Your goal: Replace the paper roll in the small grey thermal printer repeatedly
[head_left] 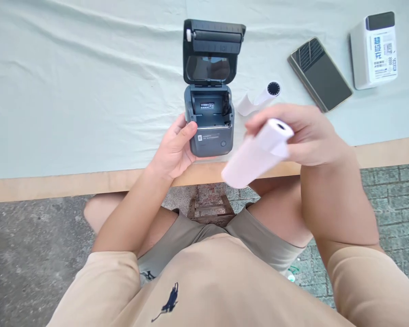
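Pale cloth (71,91) covers a table (54,185) — at its near edge, the left hand (175,147) grips an open printer (211,141), the right hand (308,134) clasping a paper roll (255,154) to the printer's near right.

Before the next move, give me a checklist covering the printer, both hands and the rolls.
1. Lid of the printer raised: ok.
2. Compartment in view: ok, its inside label shows.
3. Left hand on the printer: ok, gripping its left side.
4. Right hand holding the white roll: ok.
5. Other roll fully wound: not ok, loose paper trails toward the printer.
6. Printer powered: cannot tell.
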Available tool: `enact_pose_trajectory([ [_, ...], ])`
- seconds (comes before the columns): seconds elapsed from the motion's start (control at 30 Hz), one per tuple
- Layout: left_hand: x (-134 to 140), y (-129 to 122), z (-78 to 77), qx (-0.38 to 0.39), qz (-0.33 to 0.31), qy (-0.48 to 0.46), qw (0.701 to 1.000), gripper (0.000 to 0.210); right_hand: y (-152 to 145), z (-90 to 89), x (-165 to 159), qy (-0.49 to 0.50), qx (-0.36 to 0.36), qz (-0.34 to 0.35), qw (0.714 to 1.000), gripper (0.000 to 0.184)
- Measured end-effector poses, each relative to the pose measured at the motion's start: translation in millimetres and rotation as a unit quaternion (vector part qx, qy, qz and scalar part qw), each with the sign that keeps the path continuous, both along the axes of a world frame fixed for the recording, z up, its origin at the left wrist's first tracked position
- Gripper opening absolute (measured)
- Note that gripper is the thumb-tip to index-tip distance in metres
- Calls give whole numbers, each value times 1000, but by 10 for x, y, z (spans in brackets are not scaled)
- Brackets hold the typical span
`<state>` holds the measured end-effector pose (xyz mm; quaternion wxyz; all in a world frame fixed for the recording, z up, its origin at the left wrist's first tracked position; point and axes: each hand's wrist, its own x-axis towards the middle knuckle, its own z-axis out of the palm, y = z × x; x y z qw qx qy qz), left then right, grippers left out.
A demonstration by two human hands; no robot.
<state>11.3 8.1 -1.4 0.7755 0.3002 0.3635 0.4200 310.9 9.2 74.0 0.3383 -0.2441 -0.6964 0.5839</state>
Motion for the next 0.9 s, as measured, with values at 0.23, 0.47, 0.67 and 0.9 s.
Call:
enact_pose_trajectory([
  [0.23, 44, -40, 20, -8, 7, 9, 1000, 77, 164, 190, -502, -201, 168, -159, 952, 22],
  [0.47, 9, -56, 30, -12, -19, -7, 1000, 85, 295, 121, -505, -417, 310, -183, 835, 29],
  [0.67, 9, -59, 31, -19, -30, -14, 999, 91, 267, 218, -656, -502, 278, -164, 802, 27],
  [0.9, 0, -70, 90, -26, -20, -11, 999, 89, 171, 184, -619, -419, 302, -110, 849, 9],
])
